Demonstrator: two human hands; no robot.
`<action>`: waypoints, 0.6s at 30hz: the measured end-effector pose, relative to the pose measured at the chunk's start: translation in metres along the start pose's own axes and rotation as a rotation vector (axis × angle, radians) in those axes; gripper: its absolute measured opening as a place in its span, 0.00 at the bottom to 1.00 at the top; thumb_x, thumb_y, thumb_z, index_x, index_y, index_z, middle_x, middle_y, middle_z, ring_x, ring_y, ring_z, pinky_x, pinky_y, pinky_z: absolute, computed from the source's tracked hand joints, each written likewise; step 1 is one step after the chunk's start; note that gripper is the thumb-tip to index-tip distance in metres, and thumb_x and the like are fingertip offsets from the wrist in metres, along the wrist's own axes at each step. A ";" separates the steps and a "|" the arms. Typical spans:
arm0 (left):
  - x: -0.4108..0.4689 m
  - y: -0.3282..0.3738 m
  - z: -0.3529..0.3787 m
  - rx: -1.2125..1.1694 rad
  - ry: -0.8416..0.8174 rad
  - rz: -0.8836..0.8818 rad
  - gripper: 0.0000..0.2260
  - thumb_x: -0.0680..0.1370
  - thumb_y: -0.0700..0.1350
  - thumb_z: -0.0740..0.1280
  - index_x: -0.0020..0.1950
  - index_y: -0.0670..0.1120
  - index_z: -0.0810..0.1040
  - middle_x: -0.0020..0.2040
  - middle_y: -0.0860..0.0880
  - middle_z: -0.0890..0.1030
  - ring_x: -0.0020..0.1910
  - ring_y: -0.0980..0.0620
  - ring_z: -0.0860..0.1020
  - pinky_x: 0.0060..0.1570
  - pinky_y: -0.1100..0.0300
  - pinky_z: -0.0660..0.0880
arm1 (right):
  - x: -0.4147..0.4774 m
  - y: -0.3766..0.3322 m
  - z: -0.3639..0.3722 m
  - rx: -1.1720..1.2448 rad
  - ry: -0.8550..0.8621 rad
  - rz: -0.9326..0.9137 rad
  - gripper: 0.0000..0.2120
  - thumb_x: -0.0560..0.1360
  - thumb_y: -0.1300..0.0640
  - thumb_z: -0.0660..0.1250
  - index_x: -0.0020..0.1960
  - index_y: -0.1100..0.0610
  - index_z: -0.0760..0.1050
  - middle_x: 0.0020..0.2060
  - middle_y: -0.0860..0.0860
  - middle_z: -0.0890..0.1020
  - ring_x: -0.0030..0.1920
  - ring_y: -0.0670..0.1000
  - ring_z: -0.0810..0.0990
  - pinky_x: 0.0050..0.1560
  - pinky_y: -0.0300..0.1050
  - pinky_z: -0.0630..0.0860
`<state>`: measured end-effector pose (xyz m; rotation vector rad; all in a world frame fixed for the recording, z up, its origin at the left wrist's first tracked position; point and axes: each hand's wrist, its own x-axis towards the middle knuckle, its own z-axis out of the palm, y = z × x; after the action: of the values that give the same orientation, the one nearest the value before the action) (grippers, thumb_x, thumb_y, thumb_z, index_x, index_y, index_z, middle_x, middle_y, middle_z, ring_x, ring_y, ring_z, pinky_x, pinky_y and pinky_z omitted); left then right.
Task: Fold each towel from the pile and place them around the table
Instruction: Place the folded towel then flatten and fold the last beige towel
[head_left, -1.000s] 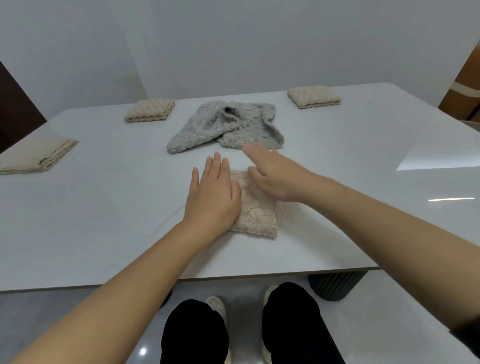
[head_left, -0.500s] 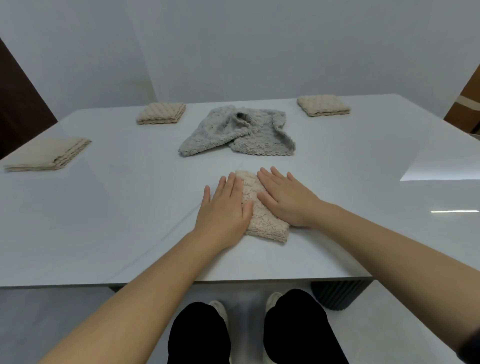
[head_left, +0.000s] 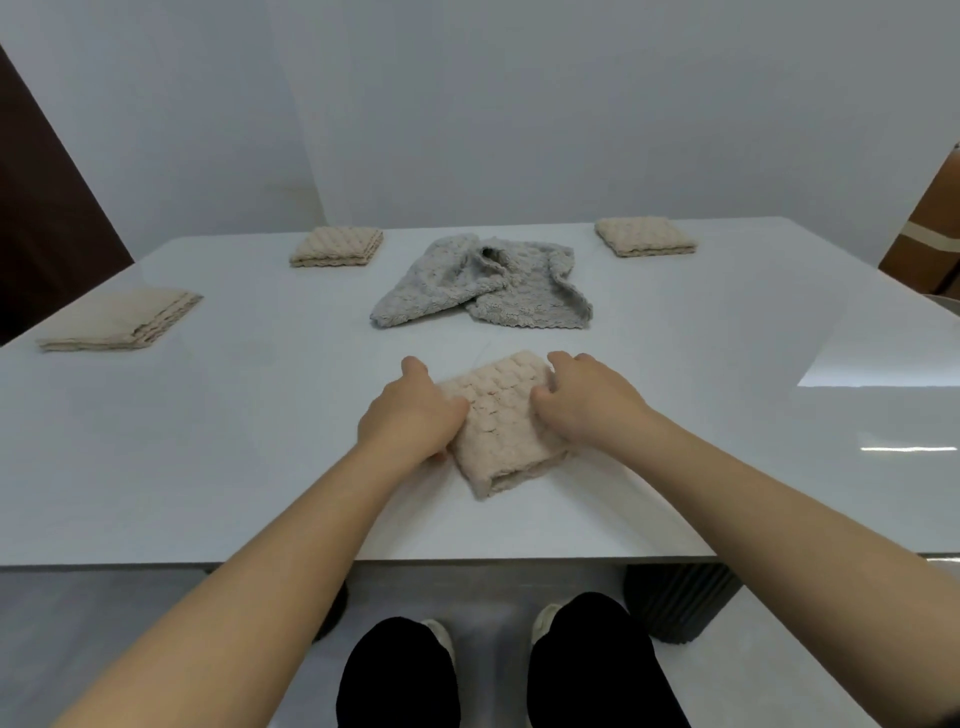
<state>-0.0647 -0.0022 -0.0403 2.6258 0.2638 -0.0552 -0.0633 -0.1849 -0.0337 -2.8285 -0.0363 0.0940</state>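
Observation:
A folded beige towel (head_left: 501, 421) lies near the front edge of the white table (head_left: 260, 467). My left hand (head_left: 410, 415) grips its left side with curled fingers, and my right hand (head_left: 584, 400) grips its right side the same way. Beyond it, a loose pile of grey towels (head_left: 483, 288) sits crumpled in the middle of the table. Three folded beige towels rest around the table: one at the left edge (head_left: 122, 325), one at the far left (head_left: 336, 246), one at the far right (head_left: 644, 236).
A dark ribbed table leg (head_left: 680, 603) stands under the front right of the table. My legs and shoes (head_left: 441, 631) show below the front edge. A wall runs behind the table, with a dark panel (head_left: 47, 234) at the left.
Both hands lay flat on the folded beige towel before. They now curl around its left and right sides and the towel looks turned and slightly raised at the edges.

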 end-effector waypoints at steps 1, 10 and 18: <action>0.005 0.003 0.001 0.003 0.010 0.017 0.22 0.75 0.49 0.62 0.67 0.47 0.61 0.49 0.46 0.79 0.47 0.44 0.80 0.49 0.52 0.77 | -0.001 -0.002 0.001 0.002 -0.001 0.004 0.19 0.80 0.49 0.54 0.66 0.59 0.66 0.60 0.57 0.71 0.59 0.59 0.73 0.55 0.50 0.70; 0.011 0.014 0.008 0.179 0.239 0.264 0.24 0.80 0.45 0.55 0.76 0.43 0.57 0.74 0.44 0.62 0.67 0.43 0.68 0.58 0.49 0.69 | 0.006 -0.010 0.002 -0.058 0.157 -0.030 0.19 0.80 0.52 0.51 0.68 0.60 0.65 0.67 0.58 0.67 0.66 0.59 0.66 0.59 0.53 0.67; 0.021 0.005 0.036 0.283 -0.055 0.402 0.25 0.84 0.50 0.44 0.80 0.44 0.44 0.80 0.50 0.42 0.78 0.54 0.40 0.76 0.44 0.42 | 0.033 -0.013 0.041 -0.076 -0.014 -0.162 0.29 0.83 0.50 0.44 0.79 0.62 0.43 0.79 0.55 0.44 0.78 0.55 0.39 0.76 0.58 0.41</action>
<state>-0.0429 -0.0200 -0.0718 2.8987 -0.3148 -0.0295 -0.0338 -0.1584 -0.0709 -2.8879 -0.2772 0.0772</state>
